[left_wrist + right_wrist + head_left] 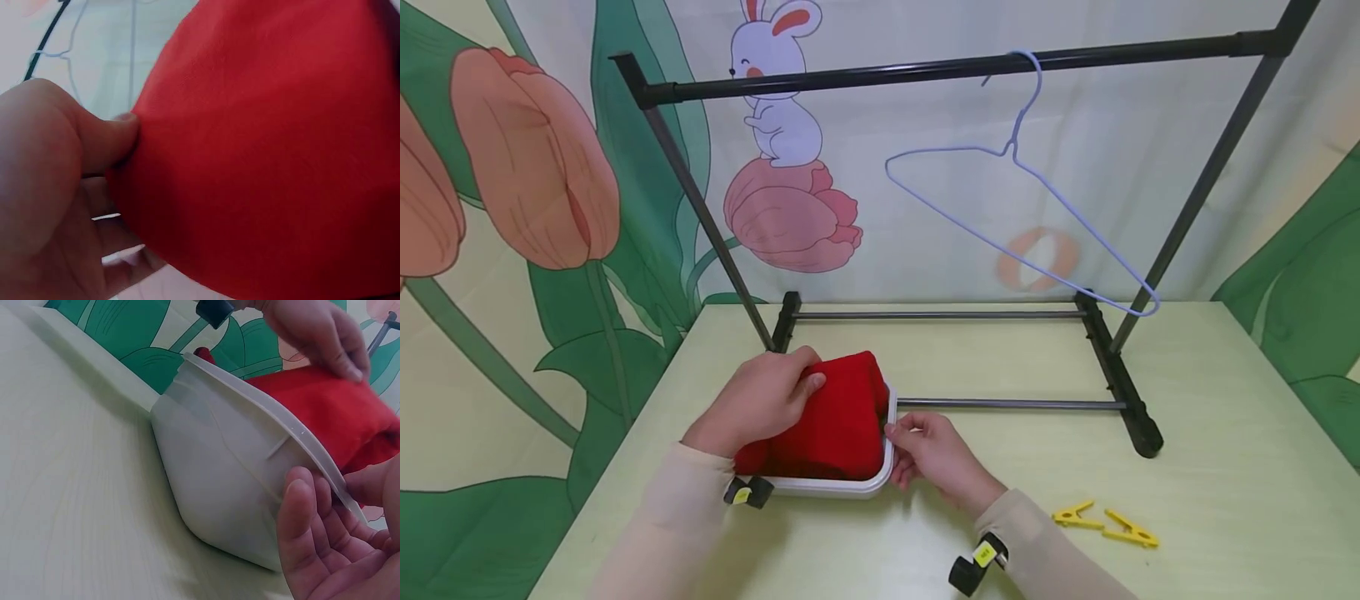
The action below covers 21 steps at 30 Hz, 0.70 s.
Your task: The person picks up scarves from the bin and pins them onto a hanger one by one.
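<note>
A bundle of red cloth (842, 408) bulges above the rim of a white plastic basin (850, 487) on the table. My left hand (763, 396) pinches the cloth's left side between thumb and fingers, which the left wrist view shows close up at the cloth's edge (206, 156). On the basin's right side my right hand (936, 458) grips the rim, thumb inside and fingers curled under the outside. The right wrist view shows the basin wall (219, 456) beside these fingers. What lies beneath the cloth is hidden.
A black rack (887, 75) stands behind the basin, its foot bars (1007, 404) lying on the table (1225, 467). From its top bar hangs a lilac wire hanger (951, 218). Two yellow clothespins (1131, 531) lie at the front right. A printed curtain (865, 208) hangs behind.
</note>
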Available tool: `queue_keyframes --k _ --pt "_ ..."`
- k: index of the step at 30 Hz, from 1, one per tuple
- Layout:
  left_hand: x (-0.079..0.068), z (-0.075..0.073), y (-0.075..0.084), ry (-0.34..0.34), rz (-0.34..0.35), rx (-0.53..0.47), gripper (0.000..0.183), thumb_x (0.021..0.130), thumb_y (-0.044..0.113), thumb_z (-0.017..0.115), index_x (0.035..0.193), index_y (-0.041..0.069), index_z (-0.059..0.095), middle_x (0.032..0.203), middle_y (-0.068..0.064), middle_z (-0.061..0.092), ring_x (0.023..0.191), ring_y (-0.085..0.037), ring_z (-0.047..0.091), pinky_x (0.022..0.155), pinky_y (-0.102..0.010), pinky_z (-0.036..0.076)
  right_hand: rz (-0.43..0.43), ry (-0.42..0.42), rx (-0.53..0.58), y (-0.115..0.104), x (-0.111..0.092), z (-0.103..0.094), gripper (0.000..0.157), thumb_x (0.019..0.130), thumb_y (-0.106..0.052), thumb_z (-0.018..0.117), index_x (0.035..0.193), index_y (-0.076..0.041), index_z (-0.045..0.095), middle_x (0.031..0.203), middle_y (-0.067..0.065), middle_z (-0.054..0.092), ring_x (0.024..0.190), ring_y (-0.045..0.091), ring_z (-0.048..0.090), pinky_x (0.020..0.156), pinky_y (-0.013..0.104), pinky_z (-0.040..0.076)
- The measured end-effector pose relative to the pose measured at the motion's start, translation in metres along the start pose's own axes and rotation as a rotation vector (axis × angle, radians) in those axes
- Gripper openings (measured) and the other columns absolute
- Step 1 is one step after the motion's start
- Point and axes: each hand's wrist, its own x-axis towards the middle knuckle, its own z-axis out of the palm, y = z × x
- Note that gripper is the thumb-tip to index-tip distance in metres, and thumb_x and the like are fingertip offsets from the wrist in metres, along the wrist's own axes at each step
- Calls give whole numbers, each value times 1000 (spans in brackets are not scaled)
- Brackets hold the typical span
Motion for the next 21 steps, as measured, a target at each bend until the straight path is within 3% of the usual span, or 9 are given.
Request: queue_keyframes --k 8,14,17,21 --pt "-6 -14 3 245 89 -36 24 104 16 71 124 5 63 91 -10 72 78 -22 65 74 -41 62 11 -2 -1 1 -3 2 16 109 -12 61 101 1 56 63 4 64 53 11 62 51 25 55" --pt "-4 -26 6 419 138 -161 26 106 14 67 127 1 61 103 -17 76 85 -30 73 79 -50 67 6 5 -16 0 -3 2 17 109 -14 61 102 1 56 64 4 63 53 11 62 51 24 55" --pt "0 -31 8 461 145 -215 26 106 14 67 128 0 61 105 -18 76 86 -31 74 78 -52 68 -8 25 -81 -2 -5 2 20 109 -16 62 103 2 58 66 5 64 53 12 62 51 26 55" --pt "6 -38 13 512 160 -252 25 107 14 65 127 -1 61 106 -20 76 84 -32 74 75 -53 68 -49 113 -267 -12 -12 -3 24 109 -22 63 105 2 63 71 9 67 53 16 61 50 28 53"
